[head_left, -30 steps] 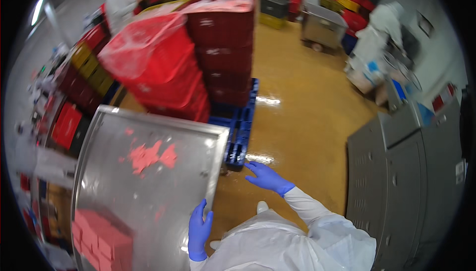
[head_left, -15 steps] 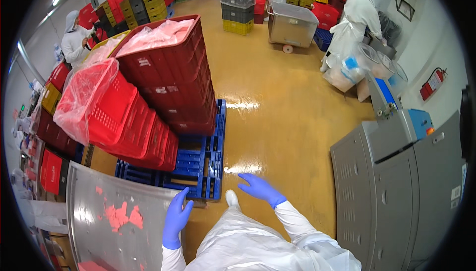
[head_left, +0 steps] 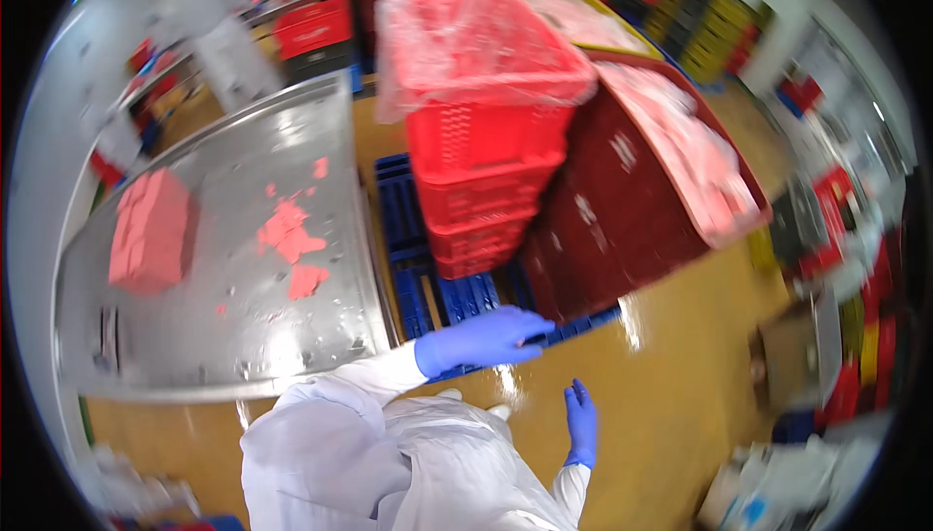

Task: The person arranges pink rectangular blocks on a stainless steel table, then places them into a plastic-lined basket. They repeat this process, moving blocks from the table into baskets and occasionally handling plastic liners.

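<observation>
My left hand [head_left: 481, 342], in a blue glove, is held out open with slightly bent fingers, over the edge of a blue plastic pallet [head_left: 398, 201], holding nothing. My right hand [head_left: 581, 424], also blue-gloved, hangs open and empty over the wet floor. On the pallet stand stacked red perforated crates [head_left: 486, 147] lined with clear plastic, and dark-red crates [head_left: 603, 210] heaped with bagged pink material. Beside my left hand is a steel table [head_left: 282, 322] with a block of pink material [head_left: 146, 225] and flattened pink scraps [head_left: 292, 230].
A yellow crate [head_left: 646, 45] sits behind the red ones. Blurred co-workers in white [head_left: 228, 60] stand at the upper left. More crates [head_left: 311, 26] line the back. A steel wheeled bin [head_left: 792, 356] and white-clad shapes [head_left: 777, 482] are at the right.
The view has swung to the left, so table and crate stacks now sit higher and more central. My left hand has moved rightward toward the pallet; my right hand is lower.
</observation>
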### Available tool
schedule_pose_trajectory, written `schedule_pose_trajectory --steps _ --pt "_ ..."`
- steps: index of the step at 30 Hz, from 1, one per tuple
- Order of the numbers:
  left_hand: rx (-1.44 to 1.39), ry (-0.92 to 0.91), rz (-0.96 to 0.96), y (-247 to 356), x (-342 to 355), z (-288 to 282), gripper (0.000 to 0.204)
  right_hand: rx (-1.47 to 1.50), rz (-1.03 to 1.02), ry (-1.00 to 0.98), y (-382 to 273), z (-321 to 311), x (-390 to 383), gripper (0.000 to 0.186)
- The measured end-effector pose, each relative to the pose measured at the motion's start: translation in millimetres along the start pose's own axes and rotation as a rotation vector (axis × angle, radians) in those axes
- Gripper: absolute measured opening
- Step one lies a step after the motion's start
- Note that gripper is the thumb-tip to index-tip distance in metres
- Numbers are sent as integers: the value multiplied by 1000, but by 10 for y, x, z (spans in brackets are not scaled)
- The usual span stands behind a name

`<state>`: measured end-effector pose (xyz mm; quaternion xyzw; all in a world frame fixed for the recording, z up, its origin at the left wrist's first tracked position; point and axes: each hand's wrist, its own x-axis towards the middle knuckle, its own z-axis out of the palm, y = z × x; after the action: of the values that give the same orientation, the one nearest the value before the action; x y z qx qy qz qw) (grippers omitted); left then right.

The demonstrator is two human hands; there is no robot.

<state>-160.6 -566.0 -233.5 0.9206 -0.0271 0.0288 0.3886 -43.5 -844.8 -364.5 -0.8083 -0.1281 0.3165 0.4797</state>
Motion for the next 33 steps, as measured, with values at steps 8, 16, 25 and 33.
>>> schedule_pose_trajectory --steps 8,16,25,33 --pt "140 599 -745 -58 -1198 571 58 -339 -555 -900 -1580 712 1528 41" --pt "-302 1982 -1313 1355 -3518 1569 77 799 -148 -700 -3625 1242 2587 52" --pt "-425 2948 -921 2821 -3749 3643 50 1125 70 -1055 -4255 1768 3819 59" --pt "-867 2734 -1436 2308 -3497 4799 47 1025 -352 -926 -4280 1613 2794 59"
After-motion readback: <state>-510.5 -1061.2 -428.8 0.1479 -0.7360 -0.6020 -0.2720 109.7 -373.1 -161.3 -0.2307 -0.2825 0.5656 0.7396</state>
